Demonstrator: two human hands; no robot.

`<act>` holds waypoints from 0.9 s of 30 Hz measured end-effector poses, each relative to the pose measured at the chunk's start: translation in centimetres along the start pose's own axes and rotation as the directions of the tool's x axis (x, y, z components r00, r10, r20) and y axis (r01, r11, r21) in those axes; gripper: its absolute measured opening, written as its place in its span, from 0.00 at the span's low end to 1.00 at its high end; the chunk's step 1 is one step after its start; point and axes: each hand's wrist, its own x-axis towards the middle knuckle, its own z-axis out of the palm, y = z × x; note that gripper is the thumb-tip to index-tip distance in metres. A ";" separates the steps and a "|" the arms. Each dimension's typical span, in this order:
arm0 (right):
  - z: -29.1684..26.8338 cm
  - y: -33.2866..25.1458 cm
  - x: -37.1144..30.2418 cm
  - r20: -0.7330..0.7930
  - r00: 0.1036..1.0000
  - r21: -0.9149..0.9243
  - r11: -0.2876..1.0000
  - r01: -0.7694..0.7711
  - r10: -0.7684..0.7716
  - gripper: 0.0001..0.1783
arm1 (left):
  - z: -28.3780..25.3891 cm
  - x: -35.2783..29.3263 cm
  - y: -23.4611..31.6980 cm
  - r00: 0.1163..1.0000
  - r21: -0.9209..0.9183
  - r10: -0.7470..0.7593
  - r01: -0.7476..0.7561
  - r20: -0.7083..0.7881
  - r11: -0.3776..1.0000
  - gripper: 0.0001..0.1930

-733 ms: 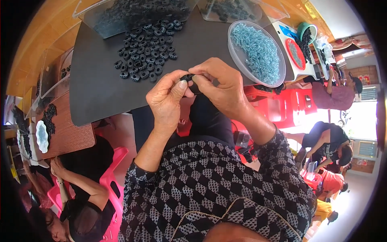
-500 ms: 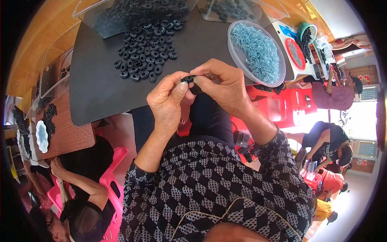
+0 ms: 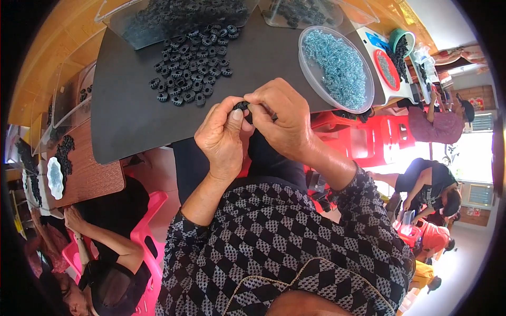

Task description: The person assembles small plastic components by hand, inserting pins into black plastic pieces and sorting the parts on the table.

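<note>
Black plastic part (image 3: 241, 106), small and ridged, is pinched between thumb and fingers of the left hand (image 3: 220, 139), which is nearly closed, thumb on top. Right hand (image 3: 284, 118): fingers curled, thumb and forefinger brought together at the part's right end; whether they grip it or something smaller cannot be told. Beyond the left hand lies a pile of black ring-shaped parts (image 3: 192, 68); to the right hand's upper right, a round clear tub (image 3: 312, 71) of pale-blue pieces (image 3: 340, 68). Risk, as judged: a loose left pinch or uneven right-hand pressure could drop the part.
</note>
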 end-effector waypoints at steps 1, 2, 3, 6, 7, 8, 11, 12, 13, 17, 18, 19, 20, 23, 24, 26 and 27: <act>0.0 -0.1 0.0 -0.016 1.000 -0.006 1.000 0.013 -0.013 0.08 | 0.0 0.1 0.1 0.999 0.042 0.040 -0.039 -0.004 0.998 0.08; 0.0 -0.1 0.0 -0.017 1.000 -0.007 1.000 0.012 -0.013 0.08 | 0.1 0.1 0.3 0.997 0.084 0.079 -0.078 -0.007 0.993 0.08; 0.0 -0.1 0.1 -0.005 1.000 -0.008 1.000 0.013 -0.013 0.07 | -0.1 0.1 0.1 0.997 0.085 0.080 -0.079 -0.007 0.993 0.08; -0.3 -0.3 0.2 0.107 0.964 0.169 0.950 -0.261 0.245 0.07 | -0.6 0.1 -0.3 1.000 -0.072 -0.024 0.024 0.007 0.997 0.08; -0.5 -0.6 0.4 0.248 0.852 0.305 0.798 -0.520 0.461 0.08 | -0.7 0.3 -0.1 0.997 -0.153 -0.080 0.082 0.024 0.985 0.08; -0.8 -0.9 0.9 0.327 0.818 0.507 0.642 -0.575 0.474 0.06 | -0.8 0.4 0.1 0.990 -0.231 -0.134 0.141 0.046 0.963 0.08; -1.0 -0.4 1.0 0.366 0.820 0.427 0.704 -0.568 0.440 0.05 | -0.8 0.4 0.5 0.989 -0.226 -0.139 0.145 0.042 0.963 0.09; -0.9 -0.3 0.9 0.366 0.820 0.427 0.704 -0.568 0.440 0.05 | -0.8 0.3 0.5 0.991 -0.210 -0.128 0.133 0.036 0.969 0.09; -0.8 -0.1 0.8 0.276 0.888 0.351 0.821 -0.450 0.368 0.05 | -0.7 0.3 0.4 0.991 -0.211 -0.129 0.134 0.036 0.968 0.09; -1.2 -0.7 1.3 0.200 0.978 -0.001 0.998 -0.069 0.067 0.08 | -0.9 0.1 0.0 0.999 -0.085 -0.036 0.036 0.005 0.996 0.09; -1.0 -0.5 1.2 0.199 0.978 -0.003 0.998 -0.069 0.068 0.08 | -0.8 0.1 0.0 1.000 -0.042 -0.015 0.015 0.006 0.999 0.09; -0.5 -0.2 1.1 0.119 0.992 -0.044 0.998 0.039 -0.033 0.08 | -0.8 0.1 0.0 1.000 -0.044 -0.015 0.015 0.007 0.999 0.09; -0.3 0.0 1.0 0.043 0.989 -0.093 0.985 0.143 -0.139 0.09 | -0.7 0.1 0.0 1.000 -0.005 0.019 -0.019 0.004 1.000 0.08; -0.2 -0.3 0.8 0.068 0.996 -0.001 0.999 -0.054 0.054 0.06 | -0.9 0.2 0.0 1.000 -0.003 0.027 -0.027 0.009 1.000 0.08; -0.4 -0.3 0.9 0.069 0.996 -0.001 0.999 -0.054 0.054 0.06 | -0.9 0.2 0.0 1.000 -0.044 0.000 0.001 0.022 0.999 0.08; -1.0 -0.4 1.0 0.143 0.984 0.085 0.989 -0.121 0.108 0.05 | -1.1 0.1 -0.1 0.999 -0.069 -0.019 0.021 0.034 0.997 0.08; -1.1 -0.5 1.1 0.143 0.984 0.083 0.989 -0.121 0.109 0.05 | -1.1 0.1 -0.2 0.998 -0.095 -0.038 0.043 0.046 0.995 0.08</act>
